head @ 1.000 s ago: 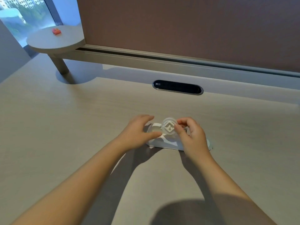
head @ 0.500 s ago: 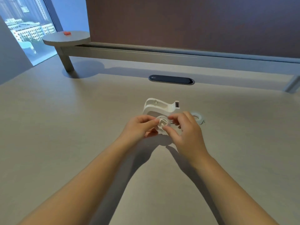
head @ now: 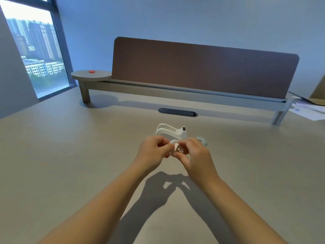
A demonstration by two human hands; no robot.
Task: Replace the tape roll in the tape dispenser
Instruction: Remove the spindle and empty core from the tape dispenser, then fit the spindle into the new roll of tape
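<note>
The white tape dispenser (head: 171, 131) stands on the desk with its roll bay empty. Just in front of it my left hand (head: 153, 152) and my right hand (head: 195, 155) are raised together above the desk, both pinching a small white spool core with a nearly used-up roll (head: 178, 148). My fingers hide most of that piece. A grey-white tape roll (head: 202, 139) lies flat on the desk to the right of the dispenser, partly behind my right hand.
A brown divider panel (head: 202, 67) on a metal rail closes the desk's far side. In front of it is a dark cable slot (head: 178, 112). A small round shelf (head: 91, 75) with a red object (head: 91, 71) stands far left. Papers (head: 309, 110) lie far right.
Both hands have lifted the spool out of the dispenser and drawn it toward me. The dispenser stays behind on the desk. The camera has tilted upward.
</note>
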